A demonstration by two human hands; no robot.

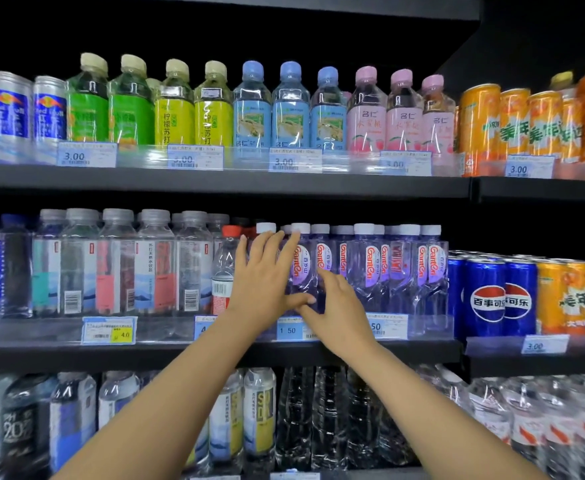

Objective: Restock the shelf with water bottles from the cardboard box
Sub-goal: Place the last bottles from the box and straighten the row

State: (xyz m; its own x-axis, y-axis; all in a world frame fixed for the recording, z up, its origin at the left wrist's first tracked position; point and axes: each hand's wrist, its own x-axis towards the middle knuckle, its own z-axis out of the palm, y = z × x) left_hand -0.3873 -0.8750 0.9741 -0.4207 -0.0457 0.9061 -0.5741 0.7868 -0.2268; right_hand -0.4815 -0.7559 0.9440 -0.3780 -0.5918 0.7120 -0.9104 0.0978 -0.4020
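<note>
1. Reaching up to the middle shelf (318, 351) with both hands
2. Left hand (267, 282) spread out, straight fingers flat against a purple water bottle (300, 268) in the front row, thumb pointing right
3. Right hand (336, 303) lower and just beside it, fingers loose, touching the bottom of the same bottle; hard to tell if anything is pinched
4. Thumb tips of the two hands close together, maybe touching
5. Bottom of that bottle hidden behind the hands
6. More purple bottles with white caps (402, 265) standing in rows to the right, back rows only seen as caps
7. Red-capped bottle (224, 268) just left of the left hand, partly hidden by it
8. Clear bottles with grey caps (118, 261) farther left; far left edge dark and blurry
9. Blue cola cans (488, 296) and orange cans (564, 296) on the right, last ones cut off by the edge
10. Top shelf (215, 178) full of green, yellow, blue and pink bottles (367, 112), with price tags (87, 154) along the front, small print too tiny to read
11. Bottom shelf bottles (260, 417) blurry, partly behind the arms
12. Dark black shelves, dark wall above
</note>
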